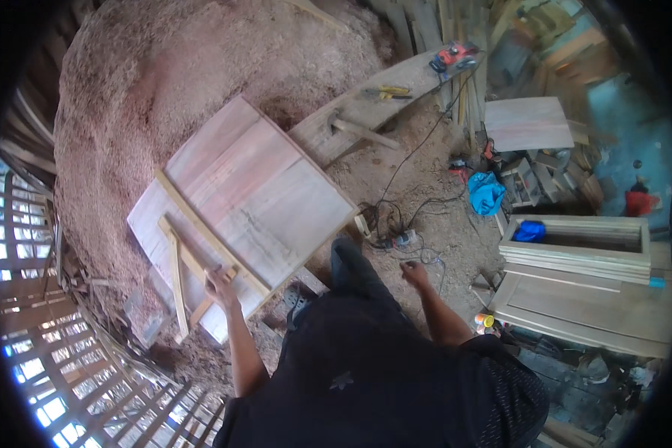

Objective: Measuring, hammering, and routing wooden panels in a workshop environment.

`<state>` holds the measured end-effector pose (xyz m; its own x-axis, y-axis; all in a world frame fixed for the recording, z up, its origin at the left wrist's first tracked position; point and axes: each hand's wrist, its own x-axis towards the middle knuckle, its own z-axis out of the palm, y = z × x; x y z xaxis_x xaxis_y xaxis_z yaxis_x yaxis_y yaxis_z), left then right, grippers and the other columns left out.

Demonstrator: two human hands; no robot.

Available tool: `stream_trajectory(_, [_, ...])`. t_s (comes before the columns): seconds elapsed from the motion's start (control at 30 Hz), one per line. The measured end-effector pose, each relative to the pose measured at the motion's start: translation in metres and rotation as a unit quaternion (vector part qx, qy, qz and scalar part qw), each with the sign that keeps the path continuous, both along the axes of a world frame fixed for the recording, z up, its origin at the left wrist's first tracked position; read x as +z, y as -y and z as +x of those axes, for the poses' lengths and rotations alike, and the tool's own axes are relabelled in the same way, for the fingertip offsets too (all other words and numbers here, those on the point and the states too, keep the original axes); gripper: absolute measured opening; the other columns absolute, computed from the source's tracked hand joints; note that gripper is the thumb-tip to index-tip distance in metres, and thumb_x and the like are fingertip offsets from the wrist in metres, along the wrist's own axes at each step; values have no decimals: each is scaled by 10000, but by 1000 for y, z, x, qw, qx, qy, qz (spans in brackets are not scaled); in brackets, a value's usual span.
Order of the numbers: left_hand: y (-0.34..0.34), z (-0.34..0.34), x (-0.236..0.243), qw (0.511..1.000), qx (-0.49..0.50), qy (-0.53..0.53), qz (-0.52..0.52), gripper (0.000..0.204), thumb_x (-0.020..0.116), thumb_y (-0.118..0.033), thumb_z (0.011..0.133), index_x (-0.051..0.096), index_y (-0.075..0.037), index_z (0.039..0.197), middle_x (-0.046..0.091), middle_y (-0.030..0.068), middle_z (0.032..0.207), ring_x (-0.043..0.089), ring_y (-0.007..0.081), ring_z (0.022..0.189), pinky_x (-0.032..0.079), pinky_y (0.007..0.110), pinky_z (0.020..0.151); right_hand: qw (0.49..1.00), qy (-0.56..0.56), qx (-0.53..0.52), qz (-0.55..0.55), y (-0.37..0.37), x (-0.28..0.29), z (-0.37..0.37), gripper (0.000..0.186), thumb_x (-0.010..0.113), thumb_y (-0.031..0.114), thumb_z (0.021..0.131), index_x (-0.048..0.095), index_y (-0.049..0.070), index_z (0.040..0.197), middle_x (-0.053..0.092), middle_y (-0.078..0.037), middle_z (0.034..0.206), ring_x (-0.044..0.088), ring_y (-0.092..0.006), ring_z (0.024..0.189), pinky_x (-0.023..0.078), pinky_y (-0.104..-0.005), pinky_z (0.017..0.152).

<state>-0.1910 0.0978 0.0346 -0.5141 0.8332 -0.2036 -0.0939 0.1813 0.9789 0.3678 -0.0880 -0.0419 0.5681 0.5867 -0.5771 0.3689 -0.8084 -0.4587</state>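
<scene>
My left hand (220, 287) is closed round the end of a wooden strip (183, 248) at the near left edge of a large pale wooden panel (239, 187). A second, thinner strip (178, 287) meets it at an angle. Across the panel, just beyond my hand, runs a long wooden batten (209, 228). My right hand (414, 275) hangs over the ground to the right of my leg, its fingers curled. Whatever it may hold is too small to make out.
A plank (381, 93) beyond the panel carries a hammer (362, 132), yellow-handled tools (393, 92) and a red power tool (455, 56). Cables (407, 216) trail over sawdust. To the right lie a blue bag (486, 194), stacked wooden frames (575, 257) and a panelled door (575, 310).
</scene>
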Motion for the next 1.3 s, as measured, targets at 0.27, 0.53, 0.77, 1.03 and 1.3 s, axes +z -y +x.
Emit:
stream_trajectory(0.27, [8,-22,-5,991,58,-88,-79,538,529,-500,1066,691,5,969,600,34,889,489,127,811,405,309,720,933,241,81,256,-248,-11,199,322,652,368,977,685,50,936,666,-52,712,628,-215,624,471,-395,572])
stream_trajectory(0.53, [-19,112,59,956,198,-186,-113,379,567,-347,1073,710,-14,964,525,-48,755,433,63,696,347,259,609,898,383,178,123,-528,57,459,706,411,601,1041,539,46,1458,576,-207,1460,513,-394,1374,382,-477,1160])
stream_trajectory(0.77, [56,168,58,905,152,-261,-299,419,549,-346,1076,703,36,1006,662,75,813,587,162,799,480,335,765,912,354,163,125,-671,16,523,578,535,512,985,574,139,1425,634,-213,1355,613,-446,1199,483,-513,1022])
stream_trajectory(1.03, [172,219,22,862,220,-228,-396,532,544,-435,1062,734,61,1050,744,161,963,670,223,953,490,349,885,847,465,107,236,-699,7,559,440,643,405,901,699,160,1261,741,-181,1065,702,-399,1024,537,-521,892])
stream_trajectory(1.3, [143,213,54,850,184,-310,-383,551,530,-456,1064,720,60,1043,632,92,761,569,180,731,461,371,689,885,425,172,84,-683,-32,573,508,639,459,895,707,101,1250,727,-217,1141,694,-398,1069,533,-506,945])
